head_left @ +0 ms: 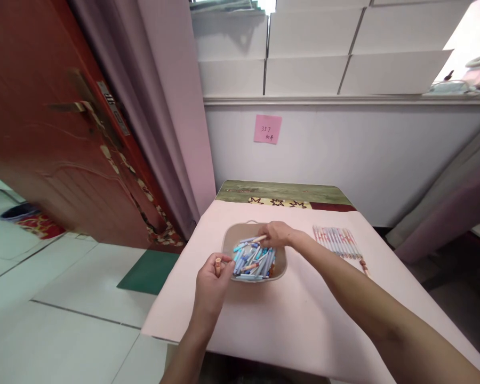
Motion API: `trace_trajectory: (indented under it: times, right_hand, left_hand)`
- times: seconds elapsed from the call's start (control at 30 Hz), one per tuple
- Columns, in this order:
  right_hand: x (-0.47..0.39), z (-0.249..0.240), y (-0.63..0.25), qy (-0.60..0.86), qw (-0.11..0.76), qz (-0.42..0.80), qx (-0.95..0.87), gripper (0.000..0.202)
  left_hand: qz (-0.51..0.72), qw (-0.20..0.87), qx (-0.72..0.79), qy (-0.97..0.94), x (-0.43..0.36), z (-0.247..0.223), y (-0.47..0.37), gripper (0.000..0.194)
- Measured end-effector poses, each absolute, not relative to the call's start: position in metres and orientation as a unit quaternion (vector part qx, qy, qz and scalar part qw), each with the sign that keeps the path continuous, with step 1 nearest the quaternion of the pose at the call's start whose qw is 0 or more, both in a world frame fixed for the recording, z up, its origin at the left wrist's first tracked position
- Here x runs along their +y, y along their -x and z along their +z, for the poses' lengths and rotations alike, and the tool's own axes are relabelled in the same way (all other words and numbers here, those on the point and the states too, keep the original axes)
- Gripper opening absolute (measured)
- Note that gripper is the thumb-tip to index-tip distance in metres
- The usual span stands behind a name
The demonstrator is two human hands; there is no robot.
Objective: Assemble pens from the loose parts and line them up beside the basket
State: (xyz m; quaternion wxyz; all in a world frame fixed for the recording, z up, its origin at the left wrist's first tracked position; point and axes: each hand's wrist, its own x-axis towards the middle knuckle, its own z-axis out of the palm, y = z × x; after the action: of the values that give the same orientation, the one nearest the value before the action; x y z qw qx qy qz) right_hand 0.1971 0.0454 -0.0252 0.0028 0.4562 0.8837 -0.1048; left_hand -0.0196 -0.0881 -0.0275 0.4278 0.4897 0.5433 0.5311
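A beige plastic basket point(280, 262) on the table holds a heap of pens point(250, 258), mostly blue, white and grey, with a few orange-brown ones among them. At the basket's near left edge, my left hand point(213, 280) is closed around an orange-brown pen point(218, 265), whose end points up. My right hand point(278, 234) reaches over the far right rim, fingers pinched on a pale orange pen point(260, 238) at the top of the heap. The fingertips are small in view, and part of that pen is hidden.
A neat row of pens point(336, 241) lies at the table's right, with a brown-and-pink pen point(364, 266) by its near end. The pink-white table point(304, 320) stands against a wall bearing a pink note point(268, 129). A red door point(84, 133) is on the left.
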Motion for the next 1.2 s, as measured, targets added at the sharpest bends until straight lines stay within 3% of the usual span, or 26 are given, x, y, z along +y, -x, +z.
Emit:
trace_trajectory:
  times: [0.13, 0.3, 0.57, 0.8, 0.93, 1.1, 1.2]
  right_hand:
    - [0.031, 0.004, -0.216, -0.480, -0.078, -0.113, 0.866, 0.024]
    - [-0.004, 0.006, -0.223, -0.503, -0.252, -0.196, 0.803, 0.030]
    - [-0.038, 0.003, -0.212, -0.489, -0.353, -0.280, 0.747, 0.025]
    - [-0.037, -0.008, -0.202, -0.413, -0.646, -0.455, 0.453, 0.026]
    - [-0.026, -0.022, -0.194, -0.393, -0.683, -0.476, 0.390, 0.034]
    - [-0.020, -0.038, -0.171, -0.360, -0.691, -0.519, 0.353, 0.021]
    - [-0.023, -0.051, -0.163, -0.324, -0.698, -0.559, 0.310, 0.024]
  left_hand:
    - [0.504, 0.419, 0.550, -0.518, -0.074, -0.020, 0.011, 0.023]
    - [0.492, 0.421, 0.534, -0.544, -0.066, -0.001, -0.014, 0.021]
    - [0.489, 0.460, 0.491, -0.555, -0.064, -0.002, -0.040, 0.013]
    - [0.478, 0.500, 0.510, -0.511, -0.062, 0.001, -0.037, 0.022]
    - [0.499, 0.466, 0.510, -0.523, -0.047, 0.013, -0.031, 0.023]
    - [0.534, 0.444, 0.473, -0.543, -0.032, 0.029, -0.036, 0.023]
    - [0.547, 0.454, 0.469, -0.524, -0.029, 0.031, -0.044, 0.022]
